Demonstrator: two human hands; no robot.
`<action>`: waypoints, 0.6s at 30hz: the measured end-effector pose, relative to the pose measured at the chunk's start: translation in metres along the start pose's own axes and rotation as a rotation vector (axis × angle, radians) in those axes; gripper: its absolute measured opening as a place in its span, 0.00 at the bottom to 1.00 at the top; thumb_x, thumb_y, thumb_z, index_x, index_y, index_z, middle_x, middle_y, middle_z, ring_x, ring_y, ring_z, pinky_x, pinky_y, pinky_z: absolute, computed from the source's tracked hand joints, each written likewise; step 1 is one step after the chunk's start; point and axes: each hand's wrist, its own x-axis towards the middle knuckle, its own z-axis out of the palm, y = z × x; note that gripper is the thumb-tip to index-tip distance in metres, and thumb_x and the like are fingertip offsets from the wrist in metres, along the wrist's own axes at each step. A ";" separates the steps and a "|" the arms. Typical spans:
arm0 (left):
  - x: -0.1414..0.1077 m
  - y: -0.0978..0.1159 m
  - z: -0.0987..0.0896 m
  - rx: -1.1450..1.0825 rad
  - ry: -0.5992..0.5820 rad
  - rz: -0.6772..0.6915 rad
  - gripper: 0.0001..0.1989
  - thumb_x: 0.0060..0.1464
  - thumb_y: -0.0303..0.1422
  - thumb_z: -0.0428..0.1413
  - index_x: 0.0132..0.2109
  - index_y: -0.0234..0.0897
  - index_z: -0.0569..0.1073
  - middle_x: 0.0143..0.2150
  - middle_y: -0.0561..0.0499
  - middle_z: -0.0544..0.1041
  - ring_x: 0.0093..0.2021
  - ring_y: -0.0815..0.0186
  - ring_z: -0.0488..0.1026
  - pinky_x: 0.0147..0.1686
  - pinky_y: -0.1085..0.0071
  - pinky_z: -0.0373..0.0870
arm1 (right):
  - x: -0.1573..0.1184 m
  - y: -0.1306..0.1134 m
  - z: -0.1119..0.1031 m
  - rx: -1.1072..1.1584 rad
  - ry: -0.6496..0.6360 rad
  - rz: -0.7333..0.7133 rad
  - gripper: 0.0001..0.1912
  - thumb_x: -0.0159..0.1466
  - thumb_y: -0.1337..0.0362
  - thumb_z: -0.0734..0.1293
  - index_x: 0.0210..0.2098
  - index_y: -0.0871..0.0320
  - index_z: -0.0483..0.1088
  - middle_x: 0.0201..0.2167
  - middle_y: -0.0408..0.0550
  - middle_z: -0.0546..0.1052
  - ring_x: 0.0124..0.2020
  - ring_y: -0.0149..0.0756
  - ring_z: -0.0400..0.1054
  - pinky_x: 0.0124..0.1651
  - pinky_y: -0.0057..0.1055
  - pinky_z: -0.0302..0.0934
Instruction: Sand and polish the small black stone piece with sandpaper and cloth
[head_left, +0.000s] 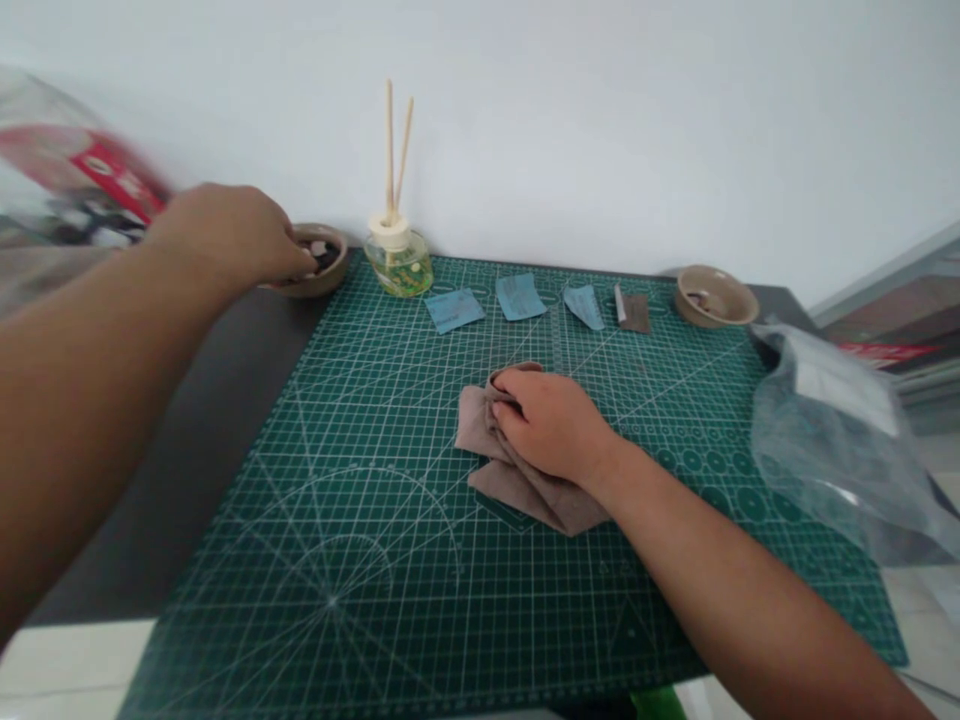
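Observation:
My right hand [551,420] is closed on a folded greyish-brown cloth [484,425] in the middle of the green cutting mat [360,420]. Its fingers press into the cloth's upper folds, while loose flaps spread to the left and below. Far to the left, my left hand [232,235] reaches to a small beige bowl [341,265]. The fingers are curled down at the bowl's near side, and their tips are mostly hidden. Small dark and pale pieces [324,252] lie in that bowl; whether the fingers hold one is not visible.
A reed diffuser [397,258] stands at the mat's back left. Several blue paper pieces [520,297] and a small brown patch [636,313] lie along the back. A second beige bowl [716,298] and a clear plastic bag [832,430] are at right; a red-and-clear package [112,175] is at left.

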 end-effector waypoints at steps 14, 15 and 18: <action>-0.164 0.121 0.001 -1.223 -0.178 0.272 0.09 0.46 0.25 0.64 0.38 0.35 0.82 0.29 0.50 0.82 0.28 0.65 0.78 0.30 0.67 0.75 | -0.002 0.010 -0.010 0.088 0.175 0.086 0.08 0.65 0.62 0.65 0.32 0.57 0.73 0.33 0.47 0.80 0.34 0.38 0.71 0.36 0.34 0.55; -0.175 0.133 0.009 -1.289 -0.271 0.280 0.09 0.44 0.24 0.65 0.37 0.35 0.81 0.31 0.49 0.83 0.29 0.64 0.79 0.32 0.67 0.76 | -0.002 0.012 -0.012 0.122 0.230 0.118 0.07 0.64 0.62 0.65 0.32 0.57 0.74 0.32 0.47 0.80 0.34 0.38 0.70 0.36 0.34 0.55; -0.193 0.157 0.030 -1.399 -0.381 0.276 0.08 0.47 0.24 0.64 0.37 0.36 0.80 0.33 0.49 0.83 0.34 0.63 0.81 0.36 0.66 0.79 | -0.003 0.020 -0.019 0.270 0.394 0.194 0.04 0.61 0.65 0.67 0.32 0.57 0.75 0.30 0.45 0.80 0.32 0.37 0.71 0.36 0.33 0.57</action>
